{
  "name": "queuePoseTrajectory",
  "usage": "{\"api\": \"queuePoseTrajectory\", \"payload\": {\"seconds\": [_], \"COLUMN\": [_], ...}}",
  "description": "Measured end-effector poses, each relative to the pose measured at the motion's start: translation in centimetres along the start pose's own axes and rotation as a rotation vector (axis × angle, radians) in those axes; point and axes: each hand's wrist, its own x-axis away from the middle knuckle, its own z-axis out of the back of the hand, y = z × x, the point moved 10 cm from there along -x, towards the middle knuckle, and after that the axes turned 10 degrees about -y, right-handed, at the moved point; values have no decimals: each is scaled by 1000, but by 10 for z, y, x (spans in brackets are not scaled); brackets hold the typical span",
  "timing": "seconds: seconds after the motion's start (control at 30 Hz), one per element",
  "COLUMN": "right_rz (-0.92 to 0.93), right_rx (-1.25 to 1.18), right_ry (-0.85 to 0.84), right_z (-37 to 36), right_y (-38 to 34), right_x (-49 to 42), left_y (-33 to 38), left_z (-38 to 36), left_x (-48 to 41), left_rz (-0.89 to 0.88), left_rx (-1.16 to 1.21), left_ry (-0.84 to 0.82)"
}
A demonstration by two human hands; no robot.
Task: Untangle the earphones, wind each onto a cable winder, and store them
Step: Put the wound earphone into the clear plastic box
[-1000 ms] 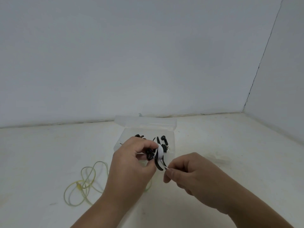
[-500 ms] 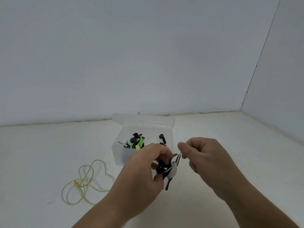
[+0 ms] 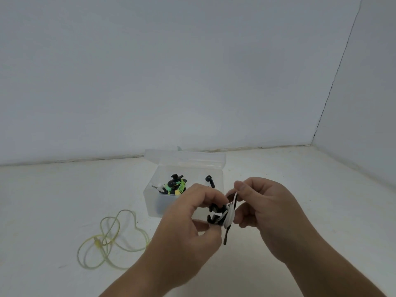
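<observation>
Midair, winder (image 3: 227, 214) between pinching fingers (image 3: 211, 192).

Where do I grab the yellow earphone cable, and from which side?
Probably pinch the yellow earphone cable at its thicker junction piece, where loops cross, from above: it lies flat in loose loops on the table.

Left hand (image 3: 184, 226) holds winder (image 3: 215, 211); right hand (image 3: 270, 213) pinches cable (image 3: 230, 212) (white, partly wound)
</observation>
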Motion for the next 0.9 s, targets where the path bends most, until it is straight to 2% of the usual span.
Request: {"api": "queuePoseTrajectory", "payload": {"seconds": [0.1, 0.2, 0.3, 0.6, 0.9], "right_rz": [16, 30, 47, 62, -56], "right_rx": [-56, -62, -47, 214, 88], "right_ry": [-6, -25, -30, 17, -7], "right_z": [-2, -4, -4, -2, -1], "right_y": [0, -1, -4, -12, 3], "right_x": [0, 1, 2, 5, 2], "left_y": [-19, -34, -36, -38, -35], "left_z": [2, 3, 2, 6, 1], "left_x": [0, -1, -4, -3, -4], "left_rz": [141, 225, 231, 270, 243], "left_rx": [173, 230, 213, 172, 250], "left_ry": [40, 55, 16, 8, -24]}}
